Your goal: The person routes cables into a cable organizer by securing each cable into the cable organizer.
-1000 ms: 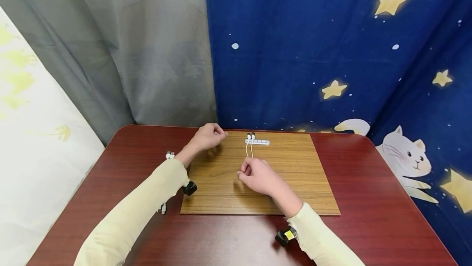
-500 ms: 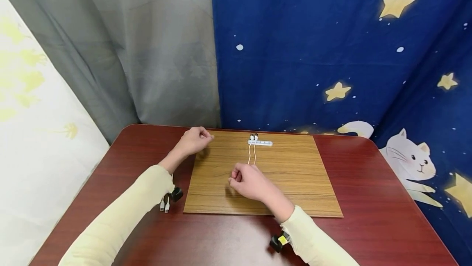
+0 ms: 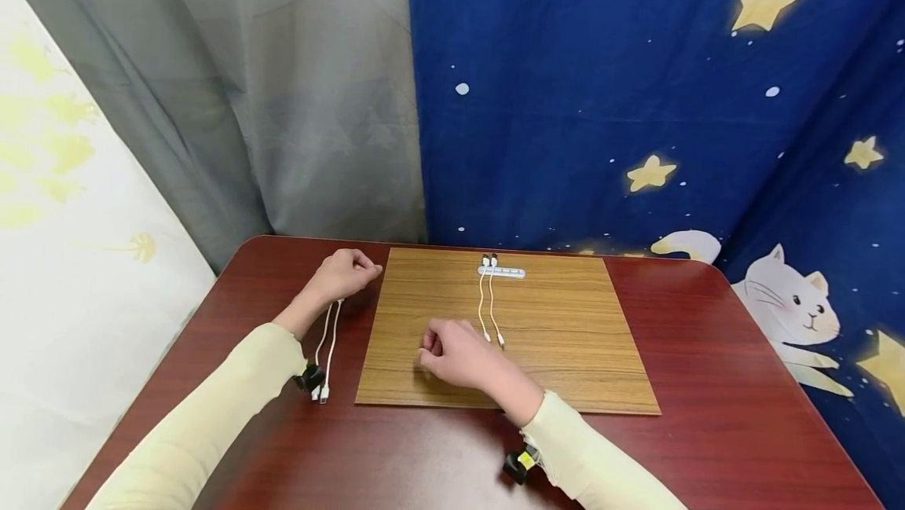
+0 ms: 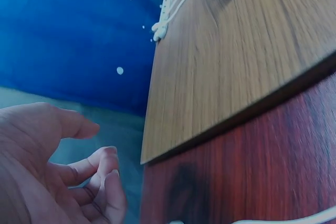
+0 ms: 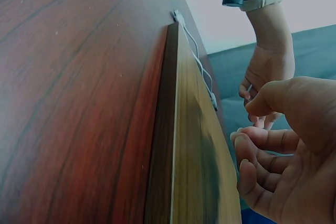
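My left hand [image 3: 342, 274] hovers above the red table just off the board's far left corner, fingers loosely bent. In the left wrist view its thumb and fingertips are apart, with nothing between them. Below it lie two short white USB cables [image 3: 332, 345], their upper ends partly hidden by the hand. My right hand [image 3: 456, 353], also loosely curled and holding nothing, is over the wood-grain board [image 3: 566, 337]. Two more white cables [image 3: 492, 306] run down the board from a pale cable clip strip [image 3: 513, 273], occupying its left slots, with dark-tipped plugs above.
The board lies on a dark red table [image 3: 707, 353]. A grey curtain [image 3: 332, 101] and a blue starry curtain [image 3: 566, 101] hang right behind the table's far edge. A black wrist camera [image 3: 309, 377] on the left sleeve overlaps the left cables.
Both hands have moved left: the left from over the board to beyond its left edge, the right away from the clipped cables, whose lower ends now show. The view has shifted slightly.
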A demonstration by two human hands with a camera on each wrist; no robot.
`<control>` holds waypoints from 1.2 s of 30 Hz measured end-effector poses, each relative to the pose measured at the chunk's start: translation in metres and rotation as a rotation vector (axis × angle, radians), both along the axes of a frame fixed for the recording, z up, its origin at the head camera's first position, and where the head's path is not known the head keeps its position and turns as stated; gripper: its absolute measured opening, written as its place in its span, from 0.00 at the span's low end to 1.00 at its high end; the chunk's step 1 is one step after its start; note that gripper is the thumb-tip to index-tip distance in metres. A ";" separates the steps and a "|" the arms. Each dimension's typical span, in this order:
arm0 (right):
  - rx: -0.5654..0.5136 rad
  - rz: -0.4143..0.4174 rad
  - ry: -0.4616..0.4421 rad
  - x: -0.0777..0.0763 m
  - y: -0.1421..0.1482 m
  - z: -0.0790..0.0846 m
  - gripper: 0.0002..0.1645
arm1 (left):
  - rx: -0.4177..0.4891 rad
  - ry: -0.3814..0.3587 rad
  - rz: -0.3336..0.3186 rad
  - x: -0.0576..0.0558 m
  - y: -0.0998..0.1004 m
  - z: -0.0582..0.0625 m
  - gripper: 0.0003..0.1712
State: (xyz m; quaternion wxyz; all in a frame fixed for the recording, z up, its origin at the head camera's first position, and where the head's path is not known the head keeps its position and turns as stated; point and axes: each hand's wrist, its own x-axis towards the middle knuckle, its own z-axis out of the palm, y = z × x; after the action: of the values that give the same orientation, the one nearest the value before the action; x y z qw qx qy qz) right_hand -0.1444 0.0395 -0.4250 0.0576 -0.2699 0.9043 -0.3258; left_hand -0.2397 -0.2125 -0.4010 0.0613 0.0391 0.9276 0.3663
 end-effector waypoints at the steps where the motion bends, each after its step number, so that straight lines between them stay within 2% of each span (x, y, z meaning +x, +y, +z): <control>1: 0.004 0.003 0.000 0.000 -0.002 -0.001 0.09 | 0.002 -0.008 0.007 0.000 -0.002 -0.001 0.17; 12: 0.046 0.051 0.025 0.013 -0.028 -0.007 0.10 | -0.046 -0.040 0.056 0.003 -0.032 -0.017 0.16; 17: 0.052 0.068 0.030 0.016 -0.041 -0.008 0.09 | -0.074 -0.073 0.079 0.005 -0.041 -0.020 0.17; 23: 0.076 0.090 0.041 0.020 -0.059 -0.006 0.10 | -0.119 -0.077 0.085 0.006 -0.048 -0.021 0.19; 36: 0.243 0.104 0.092 0.028 -0.100 -0.006 0.17 | -0.172 -0.079 0.099 0.003 -0.056 -0.026 0.19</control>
State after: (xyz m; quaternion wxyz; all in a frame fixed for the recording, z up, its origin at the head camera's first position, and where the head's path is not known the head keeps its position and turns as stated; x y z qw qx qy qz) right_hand -0.1161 -0.0601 -0.4308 0.0651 -0.3219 0.9236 -0.1976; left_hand -0.2371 -0.2683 -0.4269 0.0828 -0.0267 0.9533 0.2893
